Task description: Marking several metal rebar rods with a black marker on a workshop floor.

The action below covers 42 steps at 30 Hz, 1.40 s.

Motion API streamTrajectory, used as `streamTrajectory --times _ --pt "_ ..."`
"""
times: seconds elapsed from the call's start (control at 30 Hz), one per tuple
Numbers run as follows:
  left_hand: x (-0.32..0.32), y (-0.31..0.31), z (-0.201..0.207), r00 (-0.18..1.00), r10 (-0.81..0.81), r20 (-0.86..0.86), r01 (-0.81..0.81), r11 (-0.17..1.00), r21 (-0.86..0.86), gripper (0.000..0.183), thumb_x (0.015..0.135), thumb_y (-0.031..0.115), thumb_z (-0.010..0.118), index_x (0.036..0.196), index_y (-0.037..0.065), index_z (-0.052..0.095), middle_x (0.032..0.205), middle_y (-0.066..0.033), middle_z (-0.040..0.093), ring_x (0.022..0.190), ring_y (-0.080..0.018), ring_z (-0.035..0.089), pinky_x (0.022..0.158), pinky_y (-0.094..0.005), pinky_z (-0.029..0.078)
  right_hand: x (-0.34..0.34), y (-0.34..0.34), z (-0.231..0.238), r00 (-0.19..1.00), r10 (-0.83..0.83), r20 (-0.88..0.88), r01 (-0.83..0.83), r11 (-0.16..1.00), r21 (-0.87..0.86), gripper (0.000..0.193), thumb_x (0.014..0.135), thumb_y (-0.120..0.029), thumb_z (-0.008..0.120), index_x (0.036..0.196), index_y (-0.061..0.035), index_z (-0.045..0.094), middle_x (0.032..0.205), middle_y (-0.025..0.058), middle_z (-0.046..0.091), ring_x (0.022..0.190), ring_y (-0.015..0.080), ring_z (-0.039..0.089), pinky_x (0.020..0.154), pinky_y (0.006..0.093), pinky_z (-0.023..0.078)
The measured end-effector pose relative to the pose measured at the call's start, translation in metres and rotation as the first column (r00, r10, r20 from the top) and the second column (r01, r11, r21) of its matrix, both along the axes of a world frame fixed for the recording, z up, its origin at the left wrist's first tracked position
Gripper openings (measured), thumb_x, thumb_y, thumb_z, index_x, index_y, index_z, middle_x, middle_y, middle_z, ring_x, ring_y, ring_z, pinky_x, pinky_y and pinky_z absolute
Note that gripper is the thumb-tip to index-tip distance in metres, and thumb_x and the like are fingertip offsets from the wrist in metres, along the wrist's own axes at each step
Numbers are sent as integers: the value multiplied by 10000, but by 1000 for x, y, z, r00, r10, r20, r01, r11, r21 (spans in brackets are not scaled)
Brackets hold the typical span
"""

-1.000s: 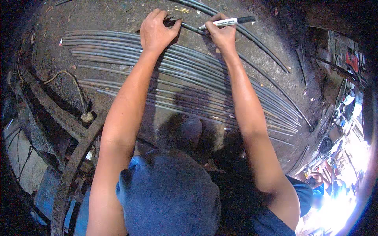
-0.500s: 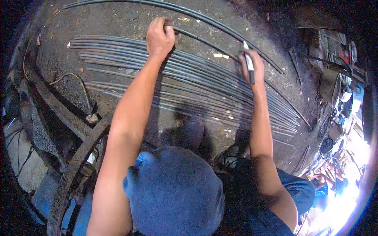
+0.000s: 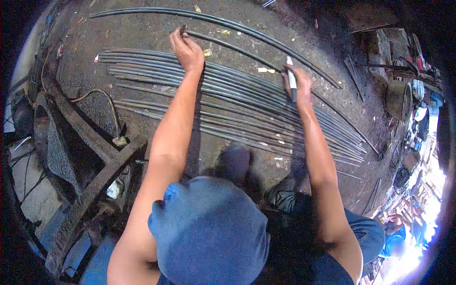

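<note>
Dark, grimy floor [image 3: 147, 34] bears a row of slim grey metal rods [image 3: 230, 85], beyond which the left hand [image 3: 189, 52] pinches one long, dark metal rod [image 3: 236, 48] near its left end, seemingly to steady it, while the right hand [image 3: 301, 81] grips a white, black-ended marker [image 3: 291, 77].

The row of metal rods [image 3: 237, 86] lay on the ground [image 3: 142, 34], right of the frame [image 3: 97, 199] — a single rod [image 3: 237, 49] along its far side, the rod pair [image 3: 228, 22] beyond.
</note>
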State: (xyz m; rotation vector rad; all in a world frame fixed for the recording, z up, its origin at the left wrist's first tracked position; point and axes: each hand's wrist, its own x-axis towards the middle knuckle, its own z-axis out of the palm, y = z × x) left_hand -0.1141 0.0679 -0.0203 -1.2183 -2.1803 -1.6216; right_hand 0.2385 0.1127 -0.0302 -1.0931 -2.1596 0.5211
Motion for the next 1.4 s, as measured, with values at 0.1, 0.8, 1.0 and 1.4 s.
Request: streamTrajectory --times 0.1,0.8,1.0,1.4 --pt "-3 -2 -1 997 38 -63 -38 999 -1 249 952 31 478 1184 -17 552 1104 -230 567 1046 -442 545 927 -514 420 -59 12 -15 986 138 -88 -140 990 -13 358 785 -49 765 1139 -73 718 1019 181 721 935 357 697 833 422 548" --pt "9 3 7 958 -242 -153 175 918 -355 292 906 123 543 1146 -6 647 1090 -204 654 1014 -417 620 894 -513 485 33 -2 -1 991 -122 57 129 982 -139 305 786 -102 832 1081 -94 753 1018 140 754 943 276 742 834 360 567" --pt "5 -1 3 994 -104 -42 94 975 -201 326 933 127 508 1210 -40 550 1102 -238 583 1063 -429 556 933 -517 431 -89 20 -1 983 153 -104 -173 959 -226 366 864 -19 566 1185 -73 733 1119 191 727 1031 334 701 936 390 529" --pt "10 2 4 963 -234 -132 167 906 -390 277 946 170 551 1153 -2 613 1097 -231 668 1038 -443 622 900 -510 488 -28 -6 44 998 -65 12 66 990 -125 519 708 -46 730 1222 -99 683 1147 190 708 1078 388 660 996 438 502"
